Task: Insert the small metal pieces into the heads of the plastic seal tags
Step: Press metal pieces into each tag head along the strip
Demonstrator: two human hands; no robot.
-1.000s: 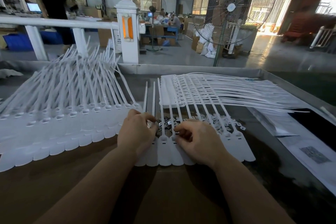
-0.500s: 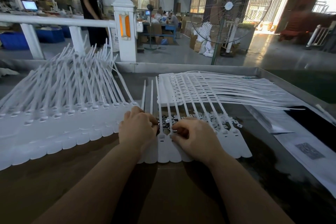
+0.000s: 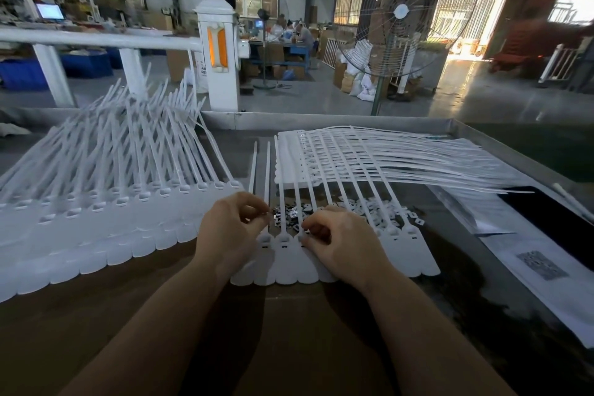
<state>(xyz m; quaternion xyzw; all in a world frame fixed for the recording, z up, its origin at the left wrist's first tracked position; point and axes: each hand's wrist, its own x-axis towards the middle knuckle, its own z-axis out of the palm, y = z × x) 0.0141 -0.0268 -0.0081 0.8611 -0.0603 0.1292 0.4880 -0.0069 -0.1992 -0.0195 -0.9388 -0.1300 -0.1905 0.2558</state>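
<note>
Everything here hangs off the strip of tags (image 3: 321, 254) lying flat in front of the person, heads side by side, tails running away toward the fan (image 3: 401, 13). The right hand (image 3: 340, 244) sits on the strip, fingers curled and pinching what looks like a small metal piece at the head of the third tag from the strip's left end; the piece itself is too small and hidden to be sure of. The slot it wants lies just below and left of those fingertips (image 3: 307, 230), its long axis across the tag. The left hand (image 3: 231, 228) is at the strip's left end, fingers curled, thumb and forefinger nipped together near a tail; whether they hold a piece I cannot tell. The metal pieces (image 3: 289, 214) lie in a small shiny heap just behind the strip's heads, between the two hands, about as near one as the other. Left of the strip spreads a big fan of tags (image 3: 112, 202); behind it, another stack (image 3: 369, 154).
</note>
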